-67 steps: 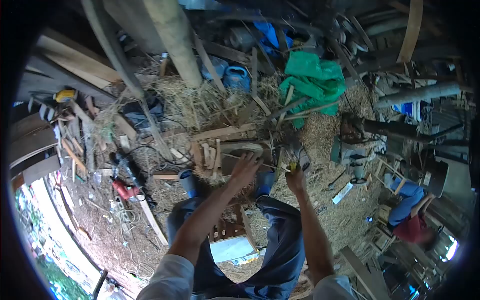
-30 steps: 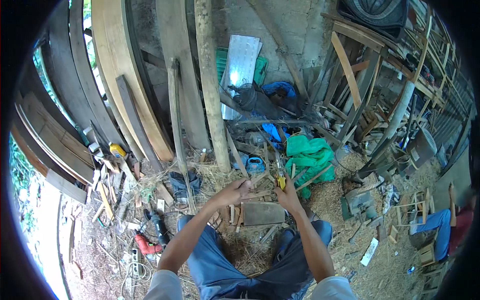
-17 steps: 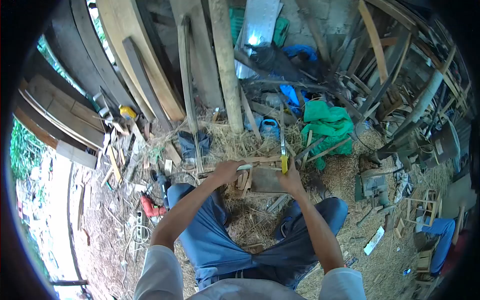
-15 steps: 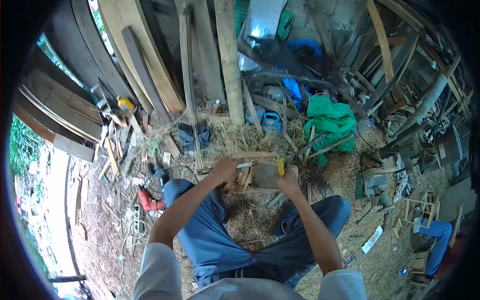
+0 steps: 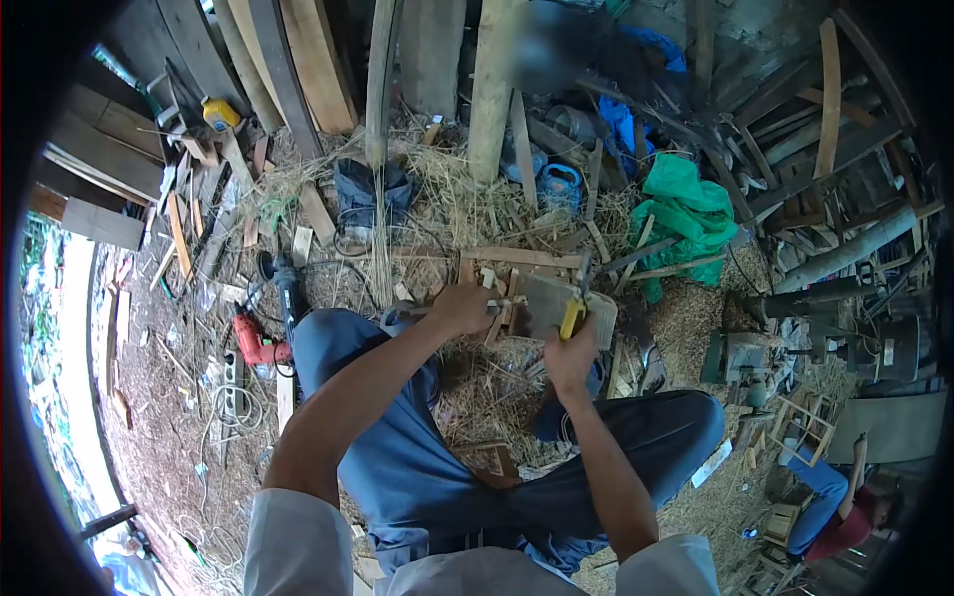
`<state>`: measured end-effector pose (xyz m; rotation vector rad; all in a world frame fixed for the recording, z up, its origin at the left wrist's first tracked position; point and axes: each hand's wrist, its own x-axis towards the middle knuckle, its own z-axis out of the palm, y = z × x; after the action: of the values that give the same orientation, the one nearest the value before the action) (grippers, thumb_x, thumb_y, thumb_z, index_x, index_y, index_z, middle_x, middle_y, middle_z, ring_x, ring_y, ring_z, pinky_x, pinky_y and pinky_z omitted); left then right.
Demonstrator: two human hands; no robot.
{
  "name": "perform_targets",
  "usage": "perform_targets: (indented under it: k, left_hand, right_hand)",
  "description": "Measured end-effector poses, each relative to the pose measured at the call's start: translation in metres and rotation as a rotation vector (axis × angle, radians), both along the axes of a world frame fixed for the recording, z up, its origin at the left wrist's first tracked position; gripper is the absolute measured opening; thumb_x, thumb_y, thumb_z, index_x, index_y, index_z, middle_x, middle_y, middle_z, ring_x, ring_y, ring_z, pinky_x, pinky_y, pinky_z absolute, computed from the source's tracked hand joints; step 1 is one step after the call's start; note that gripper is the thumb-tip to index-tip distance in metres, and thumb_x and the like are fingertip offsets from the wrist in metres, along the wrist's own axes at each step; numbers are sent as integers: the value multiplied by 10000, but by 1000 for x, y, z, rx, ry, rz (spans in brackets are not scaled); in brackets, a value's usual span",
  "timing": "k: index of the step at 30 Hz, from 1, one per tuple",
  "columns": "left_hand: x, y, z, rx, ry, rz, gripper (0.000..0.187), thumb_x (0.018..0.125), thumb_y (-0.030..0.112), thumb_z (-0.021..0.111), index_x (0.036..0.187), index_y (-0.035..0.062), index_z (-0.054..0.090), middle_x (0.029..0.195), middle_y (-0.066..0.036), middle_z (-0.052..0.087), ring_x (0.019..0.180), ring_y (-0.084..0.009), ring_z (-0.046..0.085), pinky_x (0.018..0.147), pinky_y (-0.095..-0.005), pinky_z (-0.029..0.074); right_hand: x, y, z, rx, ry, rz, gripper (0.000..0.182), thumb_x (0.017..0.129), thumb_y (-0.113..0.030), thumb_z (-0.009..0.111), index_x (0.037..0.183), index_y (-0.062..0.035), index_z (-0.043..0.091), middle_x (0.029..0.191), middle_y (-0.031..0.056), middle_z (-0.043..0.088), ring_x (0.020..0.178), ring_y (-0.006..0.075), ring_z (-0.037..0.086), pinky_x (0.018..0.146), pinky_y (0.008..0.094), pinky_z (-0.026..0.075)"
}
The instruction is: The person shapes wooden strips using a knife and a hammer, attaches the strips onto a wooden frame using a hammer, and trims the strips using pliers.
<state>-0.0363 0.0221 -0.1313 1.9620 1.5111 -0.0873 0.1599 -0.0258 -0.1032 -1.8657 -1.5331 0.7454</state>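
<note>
My right hand (image 5: pixel 572 358) is closed around a yellow-handled tool (image 5: pixel 572 318). Its narrow metal end points away from me, over the right part of a flat greyish wooden board (image 5: pixel 545 306); the exact kind of tool is not clear. To the left, my left hand (image 5: pixel 463 310) is closed on a small pale wooden piece (image 5: pixel 510 302) beside the board's left edge. The fingers partly hide that piece. A long wooden strip (image 5: pixel 517 257) lies just beyond the board. Both hands are over the ground in front of my bent legs.
A red power drill (image 5: pixel 256 343) and a dark angle grinder (image 5: pixel 288 288) lie left of my knee, near a power strip (image 5: pixel 232 387). Green plastic sheeting (image 5: pixel 686 209) is at the right, planks (image 5: pixel 318 70) lean behind, and another person (image 5: pixel 835 507) sits at far right.
My view has shifted, so more of the seated person shows. The yellow-handled tool now has its metal end visible, pointing away from me. Both hands stay close to the board.
</note>
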Motion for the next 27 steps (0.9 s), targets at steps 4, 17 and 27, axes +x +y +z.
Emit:
perform_targets:
  k: [4,17,27]
  left_hand:
    - [0,4,-2,-23,-1,16,378,776,324,585,1118,165,608,866,-165,639,809,-341,628,734,-451,507]
    - [5,6,-17,28,60,-25,387,767,353,594,1110,175,612,861,-141,653,790,-321,637,706,-447,517]
    - [7,0,1,26,29,-6,397,742,340,584,1095,165,626,841,-134,658,803,-317,639,701,-455,521]
  right_hand:
    - [2,-19,-40,-222,-183,74,435,746,-103,576,1113,70,420,795,291,604,751,425,615,620,493,489]
    - [-14,-6,-22,-383,-103,44,332,750,-112,543,1022,63,466,850,312,591,845,481,570,719,526,451]
    - [-3,6,-29,-199,-17,-105,402,713,-111,597,1045,63,454,771,288,601,756,442,607,638,492,492]
